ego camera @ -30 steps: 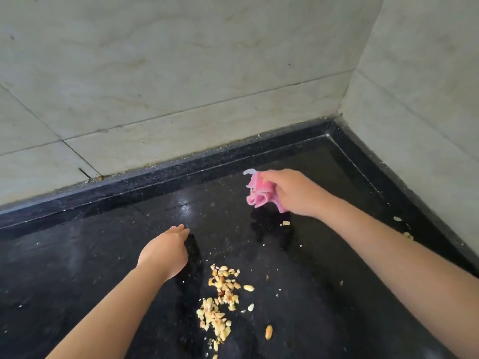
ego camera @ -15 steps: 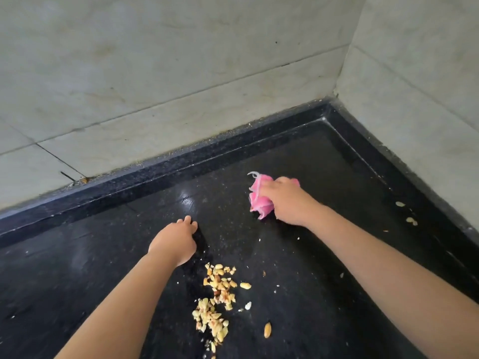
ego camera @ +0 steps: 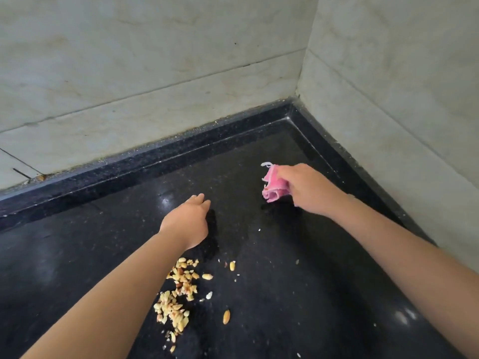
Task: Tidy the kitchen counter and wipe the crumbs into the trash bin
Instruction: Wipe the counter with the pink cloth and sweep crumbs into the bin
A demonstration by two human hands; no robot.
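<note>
Black granite counter [ego camera: 77, 255], shiny, w/ a raised black lip along the back and right edges where it meets the pale tiled wall [ego camera: 155, 73]. View looks down into the back-right corner.

Right hand [ego camera: 307, 189] is closer to that corner, fingers closed tight around a bunched-up pink cloth [ego camera: 274, 186]. The cloth sticks out the left side of the fist, w/ a little white tag or loop at its top end. Bottom of the cloth looks like it's at or just above the counter surface, can't tell if it's actually touching. Dark reflection right under it.

Left hand [ego camera: 188, 224] is to the left and a bit nearer the front, palm down, fingers together and curled slightly, holding nothing. It's low over the counter but I can't say whether it's resting on it.

Crumbs [ego camera: 176, 294] are mostly one loose pile of yellowish chopped bits, looks like nuts, sitting front-centre of the counter, just below the left wrist and beside the left forearm. A few strays off to the right of the pile: one whole piece [ego camera: 226, 316] near the front, another [ego camera: 232, 265] further back, plus tiny white specks scattered btw the two arms. Pile is well apart from the cloth. No bin in view.
</note>
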